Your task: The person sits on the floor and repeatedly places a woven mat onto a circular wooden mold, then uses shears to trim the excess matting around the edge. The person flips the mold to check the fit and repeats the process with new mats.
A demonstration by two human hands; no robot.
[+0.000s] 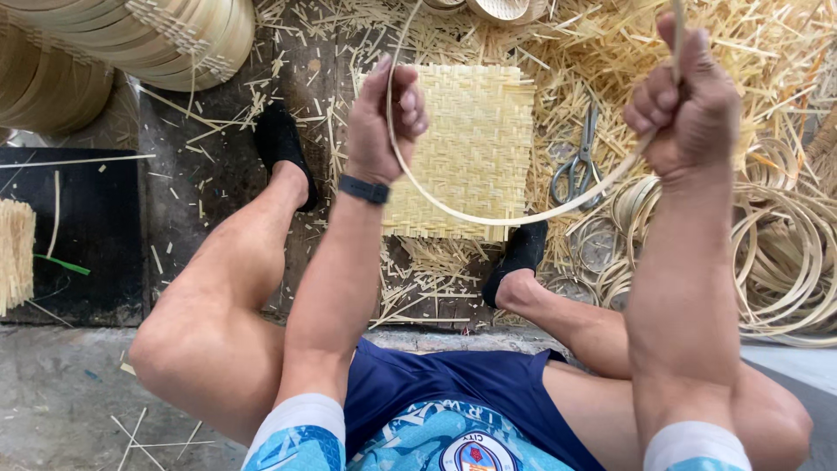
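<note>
Above the woven bamboo mat (471, 148) on the floor, both hands, left hand (384, 118) and right hand (689, 100), grip a bamboo strip (514, 218) bent into a curve, its ends not yet joined into a hoop.

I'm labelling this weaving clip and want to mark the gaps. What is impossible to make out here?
- Head view: both ends of the bamboo strip run off the top edge.
- Inside of each grip: the left hand and right hand cover the strip with curled fingers.
- Woven mat: its left part is hidden behind the left forearm.
- Scissors: blade tips lost among straw.
</note>
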